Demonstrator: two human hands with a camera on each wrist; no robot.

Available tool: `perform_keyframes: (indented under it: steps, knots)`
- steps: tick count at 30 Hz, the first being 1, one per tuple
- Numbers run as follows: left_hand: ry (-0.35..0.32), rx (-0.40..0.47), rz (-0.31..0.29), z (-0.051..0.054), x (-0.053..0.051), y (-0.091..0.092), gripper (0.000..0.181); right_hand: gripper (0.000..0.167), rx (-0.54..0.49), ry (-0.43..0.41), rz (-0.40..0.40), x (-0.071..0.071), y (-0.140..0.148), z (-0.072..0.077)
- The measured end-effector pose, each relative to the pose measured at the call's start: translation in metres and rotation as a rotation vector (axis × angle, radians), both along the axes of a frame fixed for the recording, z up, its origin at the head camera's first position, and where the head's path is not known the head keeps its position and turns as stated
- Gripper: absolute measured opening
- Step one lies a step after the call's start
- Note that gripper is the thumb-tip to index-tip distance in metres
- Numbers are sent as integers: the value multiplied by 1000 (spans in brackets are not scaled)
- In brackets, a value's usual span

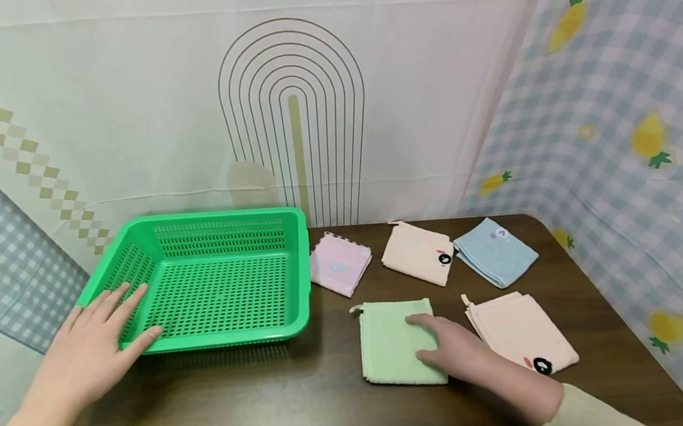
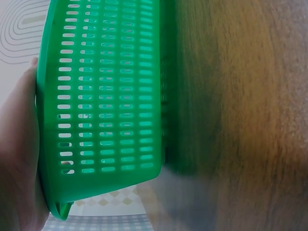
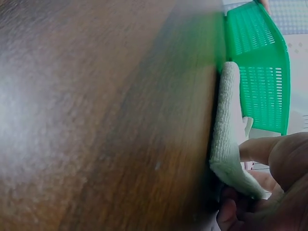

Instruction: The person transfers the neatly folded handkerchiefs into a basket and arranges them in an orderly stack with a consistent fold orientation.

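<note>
A folded light green towel [image 1: 391, 345] lies on the dark table. My right hand [image 1: 453, 349] grips its right edge; in the right wrist view, fingers reach around the edge of the towel [image 3: 226, 120], which looks slightly raised there. On the left stands a green plastic basket [image 1: 224, 337] with slotted walls and nothing inside. My left hand [image 1: 97, 339] rests with spread, fairly straight fingers over its near left rim. The left wrist view shows the basket's outer wall [image 2: 106, 185] beside that hand.
Other folded towels lie on the table [image 1: 231, 415]: pink-purple [image 1: 340, 264], cream [image 1: 416, 254] and blue [image 1: 493, 253] along the back, another cream one [image 1: 522, 329] right of my right hand. Patterned cloth [image 1: 427, 81] hangs behind and at both sides.
</note>
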State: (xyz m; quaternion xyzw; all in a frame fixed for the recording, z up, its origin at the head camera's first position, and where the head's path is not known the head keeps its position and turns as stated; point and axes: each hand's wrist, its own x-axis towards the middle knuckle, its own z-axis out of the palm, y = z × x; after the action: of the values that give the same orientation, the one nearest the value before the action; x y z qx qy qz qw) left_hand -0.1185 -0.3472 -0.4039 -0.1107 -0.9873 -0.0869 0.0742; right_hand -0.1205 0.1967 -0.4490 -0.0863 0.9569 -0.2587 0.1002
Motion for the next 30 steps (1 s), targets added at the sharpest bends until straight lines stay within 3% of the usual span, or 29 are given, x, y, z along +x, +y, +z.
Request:
perform_keyframes:
  steps: [13, 30]
  knots:
    - [2, 10, 0, 1, -3, -5, 85, 55, -36, -18, 11, 1, -1, 3]
    - [2, 8, 1, -2, -4, -7, 86, 53, -31, 33, 22, 3, 5, -1]
